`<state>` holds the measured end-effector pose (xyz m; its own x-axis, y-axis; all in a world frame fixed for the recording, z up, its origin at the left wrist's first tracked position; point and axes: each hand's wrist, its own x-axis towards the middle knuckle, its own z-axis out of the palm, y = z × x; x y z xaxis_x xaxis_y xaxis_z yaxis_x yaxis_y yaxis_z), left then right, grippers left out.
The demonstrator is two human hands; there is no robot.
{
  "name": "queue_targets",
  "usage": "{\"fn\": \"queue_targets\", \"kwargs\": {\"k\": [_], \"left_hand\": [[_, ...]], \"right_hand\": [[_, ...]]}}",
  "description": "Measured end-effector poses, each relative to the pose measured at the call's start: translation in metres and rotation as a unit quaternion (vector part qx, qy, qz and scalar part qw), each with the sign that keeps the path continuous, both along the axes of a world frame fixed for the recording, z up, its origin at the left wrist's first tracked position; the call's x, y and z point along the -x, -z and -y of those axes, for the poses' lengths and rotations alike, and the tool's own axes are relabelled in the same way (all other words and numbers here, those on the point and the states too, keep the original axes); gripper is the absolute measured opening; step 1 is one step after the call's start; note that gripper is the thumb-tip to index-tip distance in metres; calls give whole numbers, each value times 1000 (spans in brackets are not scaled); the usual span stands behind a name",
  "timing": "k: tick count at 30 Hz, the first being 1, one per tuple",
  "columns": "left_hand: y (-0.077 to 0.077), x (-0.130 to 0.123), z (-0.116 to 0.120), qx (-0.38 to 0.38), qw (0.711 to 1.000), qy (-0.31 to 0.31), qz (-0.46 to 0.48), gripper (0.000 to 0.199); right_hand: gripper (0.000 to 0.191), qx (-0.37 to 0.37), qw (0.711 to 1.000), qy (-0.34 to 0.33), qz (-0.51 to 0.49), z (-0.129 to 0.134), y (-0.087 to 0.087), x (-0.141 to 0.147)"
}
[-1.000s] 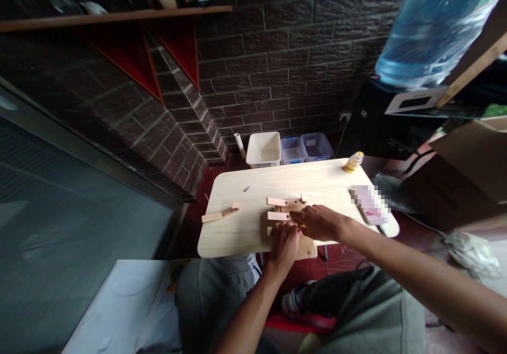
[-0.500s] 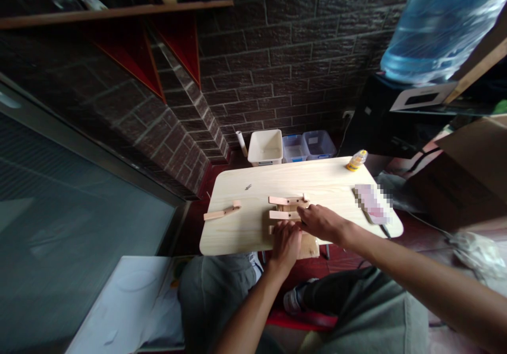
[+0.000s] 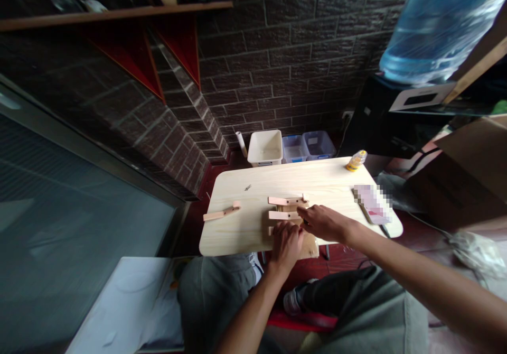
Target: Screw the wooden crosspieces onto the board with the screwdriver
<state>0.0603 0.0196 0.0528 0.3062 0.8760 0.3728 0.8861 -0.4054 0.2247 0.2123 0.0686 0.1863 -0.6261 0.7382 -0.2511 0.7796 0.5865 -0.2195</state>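
My left hand (image 3: 285, 242) is closed, its fingers curled over the lowest pale wooden strip; only that strip's left end (image 3: 271, 231) shows. Beside it, my right hand (image 3: 322, 222) is closed, its fingertips close to the middle wooden strip (image 3: 283, 215); what they pinch is hidden. An upper wooden strip (image 3: 291, 201) with dark holes and a short upright end lies just above. Under the strips is a brown board (image 3: 309, 247), partly covered by my hands and sticking out over the table's near edge.
On the light wooden table (image 3: 233, 238) lie another wooden strip (image 3: 222, 213) with a bent end, a few small metal pieces (image 3: 247, 187), a yellow-capped bottle (image 3: 356, 160) and a blurred-out flat object (image 3: 372, 203). Plastic bins (image 3: 265, 148) stand behind, against the brick wall.
My right hand has shifted very slightly at the middle strip. My left hand stays on the lowest strip, and the strips and board look unmoved.
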Motion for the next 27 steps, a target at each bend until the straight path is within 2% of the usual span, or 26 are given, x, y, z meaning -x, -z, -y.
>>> {"fn": "queue_targets", "kwargs": {"k": [4, 8, 15, 20, 24, 27], "left_hand": [[2, 0, 0, 8, 1000, 1, 0, 7], [4, 0, 0, 4, 1000, 2, 1, 8], [3, 1, -5, 16, 1000, -4, -16, 4], [-4, 1, -5, 26, 1000, -4, -14, 2], [-11, 2, -4, 32, 999, -30, -22, 9], [-14, 2, -3, 49, 998, -23, -30, 13]], "right_hand": [[30, -12, 999, 33, 40, 1, 6, -1], [33, -27, 996, 57, 60, 2, 5, 2], [21, -28, 999, -42, 11, 8, 1, 2], [20, -30, 999, -33, 1, 8, 4, 0], [22, -33, 999, -28, 3, 5, 5, -1], [23, -26, 999, -29, -10, 3, 7, -3]]}}
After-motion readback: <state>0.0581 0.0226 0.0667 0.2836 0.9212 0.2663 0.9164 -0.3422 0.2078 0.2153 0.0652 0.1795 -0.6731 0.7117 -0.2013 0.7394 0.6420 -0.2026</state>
